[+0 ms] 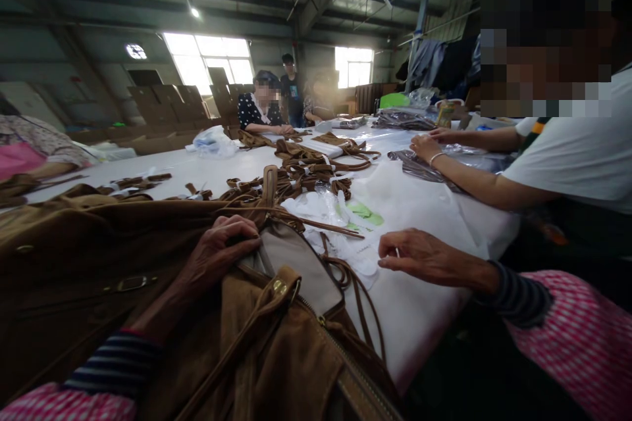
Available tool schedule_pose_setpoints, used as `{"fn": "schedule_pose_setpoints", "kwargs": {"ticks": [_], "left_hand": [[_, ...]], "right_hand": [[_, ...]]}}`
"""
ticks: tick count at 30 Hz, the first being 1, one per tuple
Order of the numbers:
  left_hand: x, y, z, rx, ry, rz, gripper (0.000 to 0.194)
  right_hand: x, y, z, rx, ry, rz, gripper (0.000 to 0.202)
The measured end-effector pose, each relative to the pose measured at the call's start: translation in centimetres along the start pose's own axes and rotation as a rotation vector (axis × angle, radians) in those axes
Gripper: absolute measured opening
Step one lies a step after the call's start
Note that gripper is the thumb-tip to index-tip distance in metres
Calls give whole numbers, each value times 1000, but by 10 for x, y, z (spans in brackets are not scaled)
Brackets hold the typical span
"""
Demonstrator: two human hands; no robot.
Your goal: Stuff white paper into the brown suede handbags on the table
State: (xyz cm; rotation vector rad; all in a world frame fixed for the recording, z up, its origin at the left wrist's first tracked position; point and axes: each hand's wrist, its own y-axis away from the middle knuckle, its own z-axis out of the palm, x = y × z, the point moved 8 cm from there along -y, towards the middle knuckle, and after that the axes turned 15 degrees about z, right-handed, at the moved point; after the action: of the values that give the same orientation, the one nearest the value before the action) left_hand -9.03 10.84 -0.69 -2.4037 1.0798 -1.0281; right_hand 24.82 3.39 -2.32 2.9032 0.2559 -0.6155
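A large brown suede-like bag point(291, 348) lies across the near side of the table, its zipped opening apart and a pale lining point(296, 263) showing. My left hand point(220, 250) grips the bag's edge at the far end of the opening, thumb and fingers closed on it. To the right of the bag, my right hand point(419, 255) hovers over the white table with fingers curled together in a pinch. A small white spot shows between those fingers; I cannot make out whether it is a held thing. Thin brown cords point(363, 302) hang beside the bag's right side.
Bundled brown straps point(306, 177) lie beyond the bag, with white and green scraps point(363, 214) nearby. At right a co-worker's hands point(427, 148) rest on plastic-wrapped items point(419, 166). Other people sit or stand around the table point(395, 191). Cardboard boxes point(162, 105) are stacked behind.
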Motion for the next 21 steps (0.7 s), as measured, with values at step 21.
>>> {"fn": "schedule_pose_setpoints", "kwargs": {"ticks": [21], "left_hand": [[0, 3, 2, 22, 22, 18, 22]], "right_hand": [[38, -35, -18, -131, -204, 155, 5]]}}
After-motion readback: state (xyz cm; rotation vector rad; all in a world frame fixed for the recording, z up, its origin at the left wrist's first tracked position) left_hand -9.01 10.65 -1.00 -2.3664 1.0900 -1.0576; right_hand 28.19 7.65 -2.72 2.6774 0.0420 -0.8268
